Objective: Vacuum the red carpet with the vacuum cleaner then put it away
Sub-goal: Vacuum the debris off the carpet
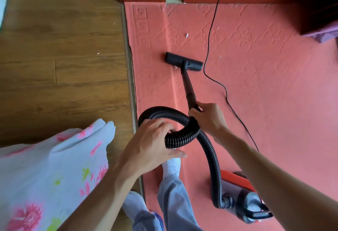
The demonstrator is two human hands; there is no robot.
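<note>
Right hand (208, 119): curled tight round near end of wand (188, 84), a slim, smooth black tube.
Left hand (151, 144): fingers wrapped over hose (210, 150), thumb stretched out.
Hose: black, ribbed, looped once between both hands, curving down to canister (243, 199).
Canister: red and grey, glossy, rounded, near right on red carpet (274, 84).
Floor head (183, 61): flat black bar, far centre, flat on the carpet.
Red carpet: embossed pattern, pale scraps (186, 35) scattered.
Cord (210, 29): thin, black, snaking right of wand.
Wooden floor (64, 66): brown planks, left.
</note>
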